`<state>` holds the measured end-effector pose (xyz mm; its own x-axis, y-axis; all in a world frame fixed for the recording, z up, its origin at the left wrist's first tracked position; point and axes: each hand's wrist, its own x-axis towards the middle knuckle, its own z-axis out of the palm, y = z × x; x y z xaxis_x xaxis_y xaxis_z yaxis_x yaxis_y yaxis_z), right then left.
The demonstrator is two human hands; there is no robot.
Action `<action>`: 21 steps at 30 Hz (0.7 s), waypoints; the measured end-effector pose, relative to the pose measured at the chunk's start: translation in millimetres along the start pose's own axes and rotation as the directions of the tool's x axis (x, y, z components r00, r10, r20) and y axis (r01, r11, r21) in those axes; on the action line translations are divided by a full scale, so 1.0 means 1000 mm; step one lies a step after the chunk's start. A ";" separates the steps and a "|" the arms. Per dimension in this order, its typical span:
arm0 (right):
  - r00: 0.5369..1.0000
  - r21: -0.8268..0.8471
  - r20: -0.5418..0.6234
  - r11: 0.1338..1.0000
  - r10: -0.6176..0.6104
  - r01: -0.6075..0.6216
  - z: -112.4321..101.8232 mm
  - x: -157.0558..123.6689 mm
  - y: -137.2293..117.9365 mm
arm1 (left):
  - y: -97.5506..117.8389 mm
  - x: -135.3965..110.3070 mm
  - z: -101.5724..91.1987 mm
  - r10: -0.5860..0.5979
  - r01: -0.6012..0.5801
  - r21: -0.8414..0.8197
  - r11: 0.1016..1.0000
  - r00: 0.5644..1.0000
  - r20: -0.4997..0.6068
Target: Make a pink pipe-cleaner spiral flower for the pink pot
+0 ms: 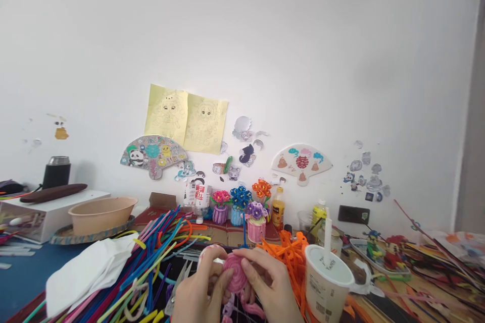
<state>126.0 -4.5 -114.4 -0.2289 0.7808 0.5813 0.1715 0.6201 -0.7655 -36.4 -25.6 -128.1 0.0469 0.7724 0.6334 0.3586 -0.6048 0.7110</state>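
1. Pink coil (234, 271): fuzzy pipe cleaner wound into a flat spiral. It sits near-centre in the scene, held just above the bench (30, 267) btwn both hands.
2. Handling, my read: v. light, soft pile over a thin wire core. It bends easily and keeps its shape, isn't slippery and isn't fragile, but the spiral prob. loosens or dents if squeezed hard. Best hold is a light pinch on the rim, w/ a thumb on the face to keep the turns together.
3. Left hand (199, 295): fingers closed on the coil's left edge. Right hand (271, 287): thumb on the face, fingers curled behind, gripping the coil from the right.
4. Just beside: pink strands (250, 308) below the hands, scissors (176, 285) near left, orange pipe cleaners (290, 252) to the right.
5. Further out: lidded cup (326, 282) w/ straw on the right, mixed-colour pipe cleaners (155, 252) on the left, white tissue (87, 272) further left, small flower pots (237, 209) far, by the wall.
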 end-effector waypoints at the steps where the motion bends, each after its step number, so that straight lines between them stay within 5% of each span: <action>1: 1.000 0.018 -0.002 1.000 0.003 -0.003 0.000 0.000 0.001 | 0.000 0.000 0.000 0.000 0.000 -0.003 1.000 1.000 -0.016; 7: 0.998 0.136 0.014 0.989 0.061 -0.062 0.004 -0.003 0.006 | 0.001 -0.001 0.004 0.013 -0.013 -0.004 1.000 0.999 -0.036; 12: 0.990 0.147 0.052 0.980 0.130 -0.136 0.002 -0.002 -0.003 | 0.004 -0.002 0.008 0.014 -0.019 -0.026 0.999 0.984 -0.175; 21: 0.968 0.209 0.142 0.950 0.206 -0.233 -0.005 -0.002 0.002 | -0.002 0.006 -0.002 -0.070 0.070 -0.024 0.997 0.998 0.001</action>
<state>131.9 -4.2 -115.9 -0.3220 0.8731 0.3660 0.0162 0.3916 -0.9200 -38.3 -19.7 -125.1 0.0224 0.8130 0.5818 0.3383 -0.5538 0.7608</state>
